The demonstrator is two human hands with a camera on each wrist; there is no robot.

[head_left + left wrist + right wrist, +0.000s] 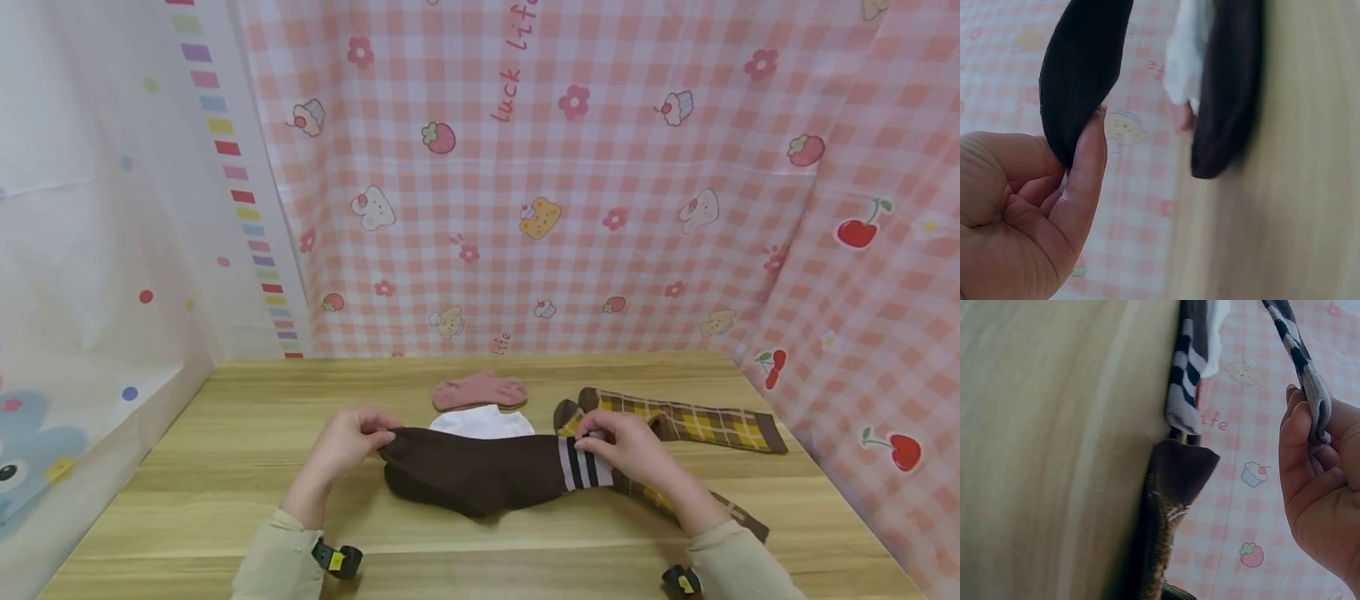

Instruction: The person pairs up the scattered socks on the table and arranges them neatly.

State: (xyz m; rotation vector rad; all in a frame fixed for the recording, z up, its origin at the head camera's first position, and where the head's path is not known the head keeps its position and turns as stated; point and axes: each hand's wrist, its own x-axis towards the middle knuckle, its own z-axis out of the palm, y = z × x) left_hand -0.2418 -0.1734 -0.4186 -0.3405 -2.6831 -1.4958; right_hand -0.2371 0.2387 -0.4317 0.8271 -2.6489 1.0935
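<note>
A dark brown sock with a light striped cuff is stretched sideways between both hands, raised off the table. My left hand pinches its toe between thumb and fingers, as the left wrist view shows close up. At the other end, the right hand pinches the edge of the striped cuff. A matching dark sock lies on the table beneath, partly covered by the held one in the head view; its striped cuff shows in the right wrist view.
Behind the dark socks lie white socks, partly hidden, and pink socks. Brown and yellow plaid socks spread on the right, one passing under the right forearm. Patterned cloth hangs along the wooden table's back and sides.
</note>
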